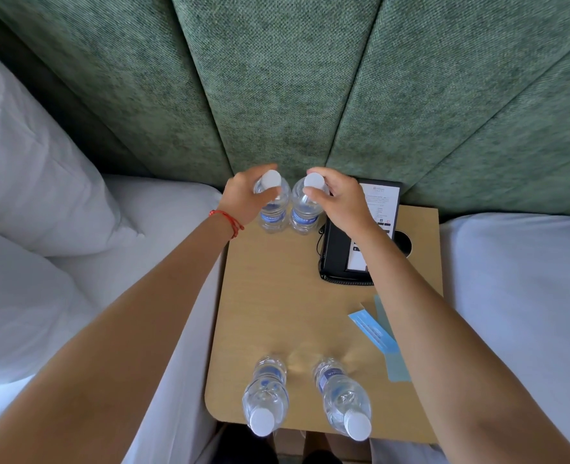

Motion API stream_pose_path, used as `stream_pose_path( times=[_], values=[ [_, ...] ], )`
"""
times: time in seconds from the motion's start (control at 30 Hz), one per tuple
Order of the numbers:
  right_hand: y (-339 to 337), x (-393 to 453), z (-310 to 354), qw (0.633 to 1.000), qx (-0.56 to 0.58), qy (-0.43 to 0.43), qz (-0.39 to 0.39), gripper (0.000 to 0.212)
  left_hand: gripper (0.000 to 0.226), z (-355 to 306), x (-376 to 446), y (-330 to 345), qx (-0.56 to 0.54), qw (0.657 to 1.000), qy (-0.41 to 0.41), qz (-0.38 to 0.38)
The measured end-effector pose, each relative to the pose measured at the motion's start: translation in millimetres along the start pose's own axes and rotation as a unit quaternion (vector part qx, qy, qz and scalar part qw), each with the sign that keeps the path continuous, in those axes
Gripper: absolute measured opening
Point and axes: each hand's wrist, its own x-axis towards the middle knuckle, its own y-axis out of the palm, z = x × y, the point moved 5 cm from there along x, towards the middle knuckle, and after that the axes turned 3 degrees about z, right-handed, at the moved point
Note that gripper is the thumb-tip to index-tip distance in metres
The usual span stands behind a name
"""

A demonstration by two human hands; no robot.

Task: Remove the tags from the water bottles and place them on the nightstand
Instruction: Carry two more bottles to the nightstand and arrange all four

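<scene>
While both arms reach to the nightstand's [263, 296] far edge, the left hand [245, 195] curls around one upright water bottle [272, 209] and the right hand [340, 199] around its touching neighbour [305, 211]. Blue tags [372, 331] lie under the right forearm; two more bottles [265, 396] stand well behind both hands.

This looks like a hotel bedroom. A wooden nightstand [270, 296] stands between two beds [518, 279] made up in white sheets, with plump pillows [26, 155], a green padded headboard [277, 78] behind, and a black desk phone [350, 249] bearing a printed guest card.
</scene>
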Motion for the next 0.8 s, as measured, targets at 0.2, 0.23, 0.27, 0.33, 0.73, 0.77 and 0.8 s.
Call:
stream_pose_path(
  times=[0.2, 0.23, 0.27, 0.33, 0.73, 0.77, 0.8],
  values=[
    [3.3, -5.0, -5.6, 0.996, 0.035, 0.011, -0.076, 0.043, 0.039, 0.2, -5.7, 1.0, -0.014, 0.997, -0.021, -0.076],
    [2.4, -4.6, -6.1, 0.996, 0.037, 0.009, -0.082, 0.040, 0.036, 1.4, -5.5, 1.3, -0.018, 0.997, -0.021, -0.076],
    [1.6, -3.5, -6.5, 0.996, 0.034, 0.007, -0.081, 0.039, 0.034, 2.7, -4.9, 1.5, -0.025, 0.997, -0.020, -0.070],
    [0.5, -0.6, -6.9, 0.998, 0.023, 0.000, -0.061, 0.038, 0.033, 4.8, -2.8, 1.3, -0.035, 0.998, -0.016, -0.048],
    [1.4, 7.3, -10.8, 0.998, 0.060, 0.007, 0.016, 0.044, 0.037, 8.3, 8.2, 0.1, -0.044, 0.999, 0.000, 0.009],
    [1.8, 7.2, -11.1, 0.998, 0.064, 0.010, 0.017, 0.044, 0.037, 8.7, 7.8, 0.2, -0.049, 0.999, 0.000, 0.010],
    [1.9, 7.2, -11.4, 0.998, 0.067, 0.013, 0.017, 0.044, 0.037, 8.7, 7.4, 0.4, -0.051, 0.999, 0.001, 0.010]
  ],
)
